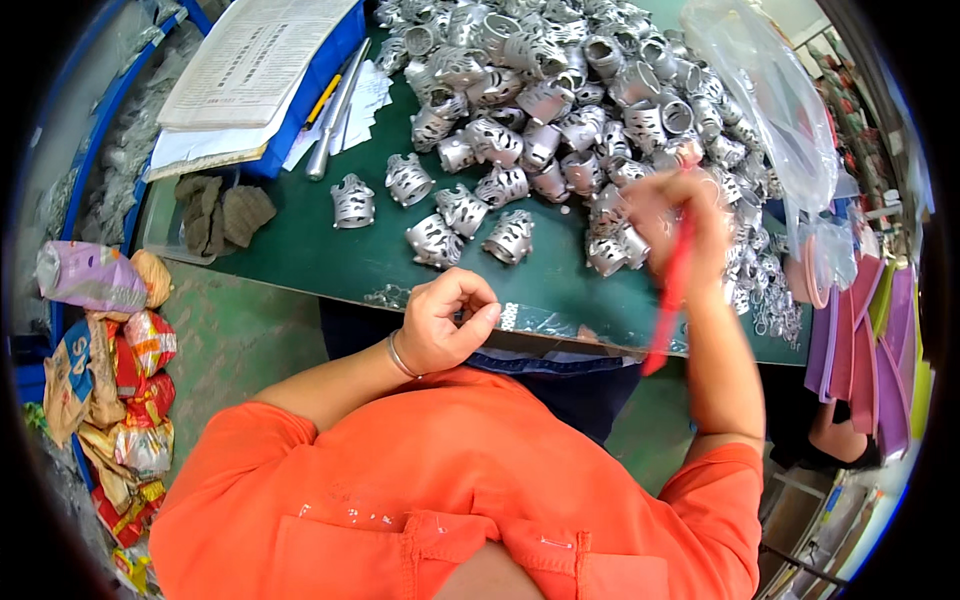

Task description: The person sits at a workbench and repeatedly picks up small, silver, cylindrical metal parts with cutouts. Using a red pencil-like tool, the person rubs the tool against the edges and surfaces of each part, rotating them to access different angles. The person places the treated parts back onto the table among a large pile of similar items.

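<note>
My left hand (450, 318) is closed at the table's near edge, thumb and forefinger bent together. A small pale patterned piece (509, 316) shows just beside those fingertips; whether they hold it I cannot tell. Over the right part of the heap, my right hand (682, 222) is smeared by motion and wraps round a long red-handled tool (664, 325). The handle hangs down past the table edge; the tool's kind is not clear. Silver openwork metal sleeves (540, 100) form a big pile. Several separate sleeves (436, 241) stand or lie between the pile and my left hand.
A blue tray (320, 80) with papers (250, 60) sits far left, beside a metal rod-like tool (325, 140). Grey gloves (222, 212) lie in a clear box. Plastic bags (770, 90) cover the right side. Small metal parts (775, 305) lie at the right edge, near hanging coloured strips (865, 340).
</note>
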{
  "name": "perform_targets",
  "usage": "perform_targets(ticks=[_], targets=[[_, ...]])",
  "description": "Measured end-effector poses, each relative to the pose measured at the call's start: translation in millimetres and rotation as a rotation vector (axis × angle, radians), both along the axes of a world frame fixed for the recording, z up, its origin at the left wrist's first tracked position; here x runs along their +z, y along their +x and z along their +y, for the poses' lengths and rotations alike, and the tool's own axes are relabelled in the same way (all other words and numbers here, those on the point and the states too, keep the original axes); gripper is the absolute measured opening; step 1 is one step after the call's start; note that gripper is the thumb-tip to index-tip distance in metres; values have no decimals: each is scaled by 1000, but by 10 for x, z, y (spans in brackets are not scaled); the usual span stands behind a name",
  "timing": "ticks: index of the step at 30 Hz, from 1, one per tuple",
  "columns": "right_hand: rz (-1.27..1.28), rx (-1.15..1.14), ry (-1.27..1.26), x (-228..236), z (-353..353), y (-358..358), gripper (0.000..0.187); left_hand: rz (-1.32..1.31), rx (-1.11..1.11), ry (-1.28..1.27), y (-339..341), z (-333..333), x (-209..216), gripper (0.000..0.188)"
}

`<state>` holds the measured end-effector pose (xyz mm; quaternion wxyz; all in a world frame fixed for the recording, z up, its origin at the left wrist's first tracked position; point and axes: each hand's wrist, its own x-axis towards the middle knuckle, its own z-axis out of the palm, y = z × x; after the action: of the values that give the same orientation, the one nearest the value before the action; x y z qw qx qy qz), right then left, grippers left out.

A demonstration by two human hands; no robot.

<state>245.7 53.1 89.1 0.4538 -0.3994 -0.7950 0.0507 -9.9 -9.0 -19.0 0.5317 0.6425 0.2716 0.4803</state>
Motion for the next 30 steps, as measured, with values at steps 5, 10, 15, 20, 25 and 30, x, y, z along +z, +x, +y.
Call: perform_targets(ticks=[5, 10, 15, 20, 25, 30], targets=[[-238, -56, -143, -491, -292, -702, 44, -134, 52, -149, 41, -7, 72, 14], [79, -188, -349, -696, -329, -612, 25, -115, 31, -406, -16, 1, 237, 22], [500, -10, -412, -765, -546, -557, 19, -121, -44, -542, 52, -9, 373, 48], [604, 167, -421, -773, -712, -585, 21, -227, -175, -578, 164, 6, 353, 56], [873, 184, -619, -712, -751, -531, 22, -263, -147, -532, 143, -21, 353, 46], [978, 232, -837, -754, -828, -516, 28, -194, -122, -476, 145, -22, 317, 48]])
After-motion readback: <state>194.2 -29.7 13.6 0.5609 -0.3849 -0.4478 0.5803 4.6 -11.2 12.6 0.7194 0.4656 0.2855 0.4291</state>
